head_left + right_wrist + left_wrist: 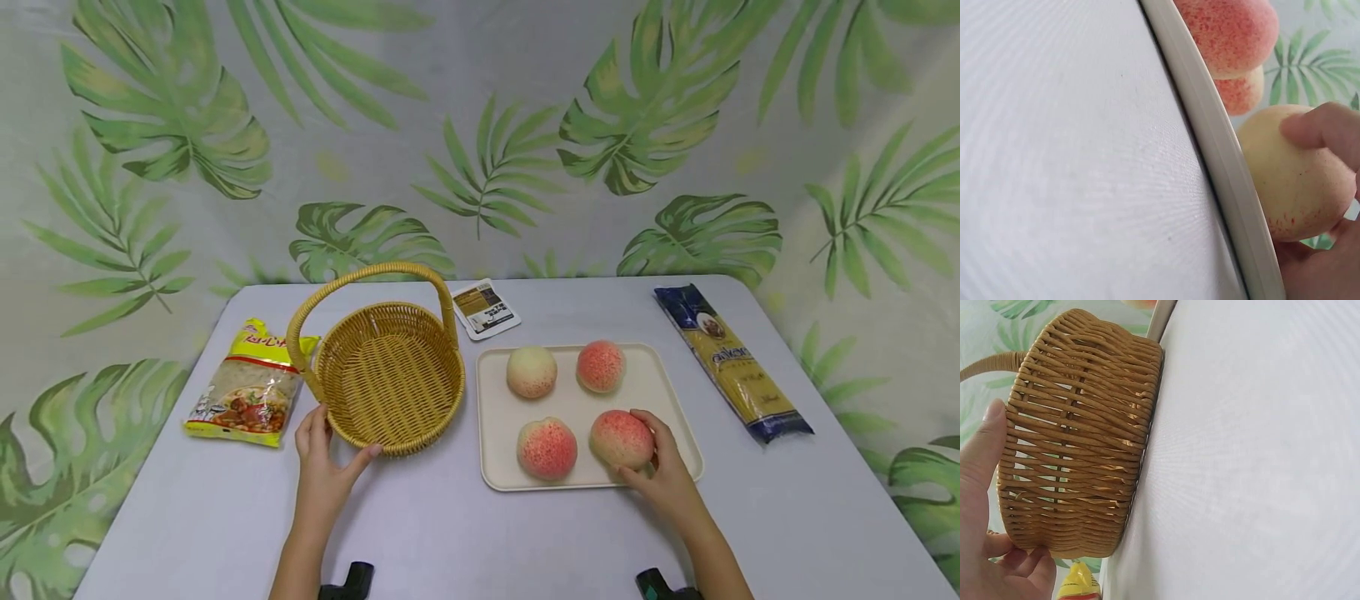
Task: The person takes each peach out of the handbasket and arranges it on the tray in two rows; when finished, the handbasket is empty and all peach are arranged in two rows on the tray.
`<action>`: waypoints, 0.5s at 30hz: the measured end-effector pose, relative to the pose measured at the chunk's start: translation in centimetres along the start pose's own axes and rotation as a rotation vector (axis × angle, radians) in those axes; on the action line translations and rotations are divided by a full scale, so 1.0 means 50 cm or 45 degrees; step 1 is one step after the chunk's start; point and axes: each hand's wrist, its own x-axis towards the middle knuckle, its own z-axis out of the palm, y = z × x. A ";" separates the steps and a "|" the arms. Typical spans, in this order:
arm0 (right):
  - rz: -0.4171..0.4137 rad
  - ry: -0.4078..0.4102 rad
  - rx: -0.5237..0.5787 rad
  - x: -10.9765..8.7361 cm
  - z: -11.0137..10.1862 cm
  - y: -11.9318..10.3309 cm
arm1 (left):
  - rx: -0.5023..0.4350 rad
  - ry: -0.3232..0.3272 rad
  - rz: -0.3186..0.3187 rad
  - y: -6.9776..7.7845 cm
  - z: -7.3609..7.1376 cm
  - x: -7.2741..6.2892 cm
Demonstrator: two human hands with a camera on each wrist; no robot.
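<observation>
A round wicker basket (pixel 390 375) with a tall arched handle stands on the table, its inside bare. My left hand (pixel 324 458) holds its near-left side, thumb on the front rim and fingers around the left. In the left wrist view the woven wall (pixel 1079 437) fills the space beside the thumb. My right hand (pixel 667 471) grips a pink-and-cream peach (pixel 622 439) at the near right of a cream tray (pixel 491 475). The right wrist view shows the thumb across the peach's pale side (pixel 1300 181), just behind the tray's edge. Several peaches lie on this tray, including a paler one (pixel 532 372).
A yellow-and-clear food bag (pixel 251 387) lies left of the basket. A small white-and-brown packet (pixel 486 309) lies behind, between basket and tray. At the right is a blue-ended pasta pack (pixel 731 362). A leaf-patterned cloth (pixel 510 192) hangs behind the table.
</observation>
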 end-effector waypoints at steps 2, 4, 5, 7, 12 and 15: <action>0.008 -0.012 0.020 0.000 -0.002 -0.001 | 0.007 0.002 -0.001 -0.001 0.000 0.000; 0.019 -0.022 0.033 0.000 -0.004 -0.001 | 0.013 0.000 -0.001 0.000 -0.001 0.000; 0.025 -0.028 0.045 0.000 -0.005 -0.001 | 0.015 -0.003 -0.002 0.001 -0.001 0.000; 0.023 -0.044 0.071 0.001 -0.008 -0.002 | 0.020 -0.011 -0.004 0.003 -0.001 0.000; 0.032 -0.099 0.124 0.007 -0.015 -0.001 | 0.068 -0.037 0.012 0.011 -0.003 -0.003; 0.041 -0.124 0.135 0.010 -0.019 -0.003 | 0.145 -0.055 0.032 0.016 -0.004 -0.007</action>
